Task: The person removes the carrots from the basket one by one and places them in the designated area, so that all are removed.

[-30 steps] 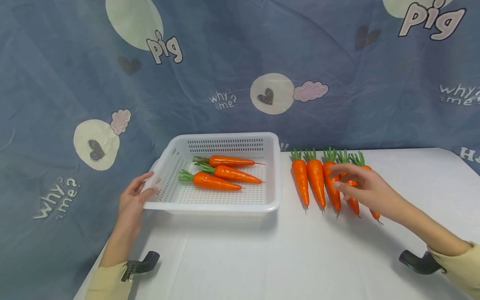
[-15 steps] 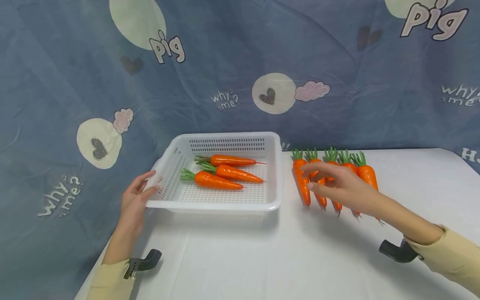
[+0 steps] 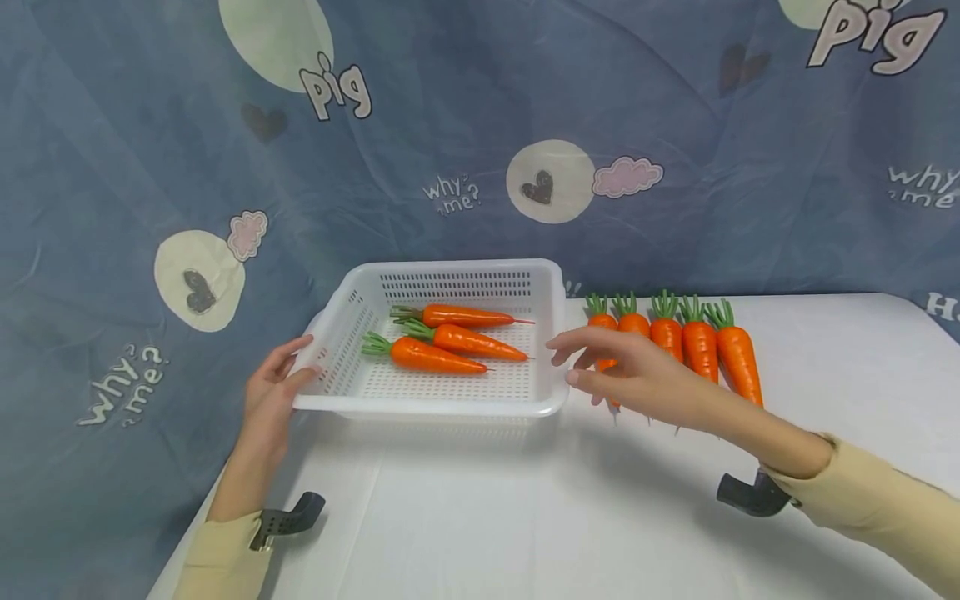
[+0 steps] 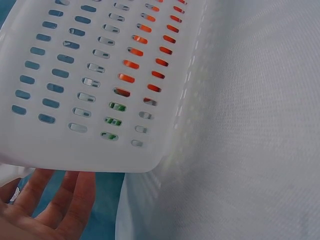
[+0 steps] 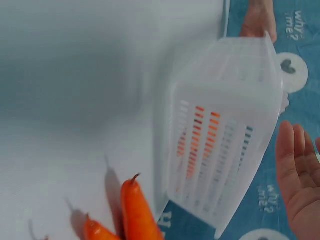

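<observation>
Gripped white basket [image 3: 429, 407], centre-left of frame, in fingers of left hand [image 3: 270, 396], presumably for steadiness; hovered centre-right with fingers of right hand [image 3: 628, 367] loosely parted, empty.

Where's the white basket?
In the head view, the white basket sits just left of centre, between the left hand and right hand, with five carrots to its right.

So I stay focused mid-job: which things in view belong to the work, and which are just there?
Likely part of the job:
white basket
left hand, holding its rim
three carrots inside
five carrots beside it
right hand, empty

Likely just there:
white table
patterned cloth
dark wrist gadgets
</observation>
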A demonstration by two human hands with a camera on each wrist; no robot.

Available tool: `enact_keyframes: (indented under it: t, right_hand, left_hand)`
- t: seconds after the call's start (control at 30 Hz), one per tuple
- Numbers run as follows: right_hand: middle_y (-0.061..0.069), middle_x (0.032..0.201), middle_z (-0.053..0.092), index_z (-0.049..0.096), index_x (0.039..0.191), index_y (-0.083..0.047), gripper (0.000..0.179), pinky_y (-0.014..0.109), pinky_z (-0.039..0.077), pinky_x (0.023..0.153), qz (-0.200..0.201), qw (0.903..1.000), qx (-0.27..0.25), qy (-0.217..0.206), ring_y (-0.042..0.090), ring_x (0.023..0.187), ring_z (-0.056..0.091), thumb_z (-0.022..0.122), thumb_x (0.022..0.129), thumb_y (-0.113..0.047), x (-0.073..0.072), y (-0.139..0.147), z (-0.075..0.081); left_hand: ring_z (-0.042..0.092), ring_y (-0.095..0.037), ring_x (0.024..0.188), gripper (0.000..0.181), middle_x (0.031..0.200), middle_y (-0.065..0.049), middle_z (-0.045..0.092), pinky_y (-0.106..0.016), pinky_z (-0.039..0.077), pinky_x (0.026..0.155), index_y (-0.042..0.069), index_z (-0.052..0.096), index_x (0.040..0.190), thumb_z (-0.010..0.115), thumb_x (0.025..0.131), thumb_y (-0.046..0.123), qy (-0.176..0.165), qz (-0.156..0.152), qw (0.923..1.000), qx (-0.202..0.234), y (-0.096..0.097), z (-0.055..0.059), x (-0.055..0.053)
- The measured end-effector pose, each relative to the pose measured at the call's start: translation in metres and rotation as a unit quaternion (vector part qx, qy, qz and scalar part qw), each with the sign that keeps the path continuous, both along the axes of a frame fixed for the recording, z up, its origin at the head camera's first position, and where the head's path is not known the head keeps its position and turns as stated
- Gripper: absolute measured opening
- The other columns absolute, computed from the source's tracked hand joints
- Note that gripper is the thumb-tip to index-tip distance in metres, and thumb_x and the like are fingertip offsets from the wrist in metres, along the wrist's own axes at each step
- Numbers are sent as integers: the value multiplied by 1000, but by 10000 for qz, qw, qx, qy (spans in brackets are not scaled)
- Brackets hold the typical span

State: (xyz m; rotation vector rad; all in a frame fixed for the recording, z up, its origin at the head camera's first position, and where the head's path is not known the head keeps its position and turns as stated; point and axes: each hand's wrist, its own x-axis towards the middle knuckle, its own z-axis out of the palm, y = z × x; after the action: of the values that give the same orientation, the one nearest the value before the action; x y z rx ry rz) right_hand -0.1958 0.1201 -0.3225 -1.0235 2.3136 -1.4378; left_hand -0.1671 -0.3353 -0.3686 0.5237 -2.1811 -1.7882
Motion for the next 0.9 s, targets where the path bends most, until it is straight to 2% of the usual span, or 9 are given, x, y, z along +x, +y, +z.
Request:
enact_keyframes:
  t: [0.13,0.23,0.4,0.67,0.83,0.9]
  right_hand:
    - [-5,119,62,59,130,-32,35,38,55,62,192,9998,25,-51,18,91,63,65,96,-26,0,-11,-1]
    - [-2,119,62,59,130,-27,34,37,55,72,459,9989,96,-32,16,100,61,65,96,-23,-1,-19,-1]
    - [1,117,63,58,130,-22,34,38,56,67,831,9961,298,36,16,97,61,65,96,-24,-2,-32,2]
    - [-4,118,62,57,135,-26,39,35,55,59,1126,9900,803,264,13,89,64,65,96,-27,-10,-44,13]
    - [-9,115,62,59,132,-24,36,32,54,66,1365,9836,1023,585,10,90,64,64,96,-25,-18,-52,19]
    - [-10,115,62,59,131,-23,35,30,53,73,1484,9806,1059,722,9,93,64,64,96,-23,-22,-56,21]
  left_hand:
    - [55,-13,107,49,127,-2,56,-18,48,74,21,54,141,63,94,9,17,-28,10000,-10,-1,0,-1]
    - [55,-13,107,49,127,-2,56,-18,48,74,21,55,141,63,94,9,76,-75,9999,17,-2,-2,-1]
    - [57,-12,104,48,123,1,59,-20,49,74,21,57,138,66,92,11,230,-94,9997,-14,-4,-6,-1]
    - [56,-13,106,49,128,-2,57,-21,48,76,21,55,140,65,93,11,161,-42,9998,-66,-4,-6,-1]
    - [56,-12,105,49,125,0,58,-21,48,75,20,55,140,64,93,9,187,-91,9998,-60,-4,-5,0]
    - [55,-11,106,50,125,0,57,-20,48,76,20,53,142,63,94,9,159,-175,9997,-79,-4,-5,1]
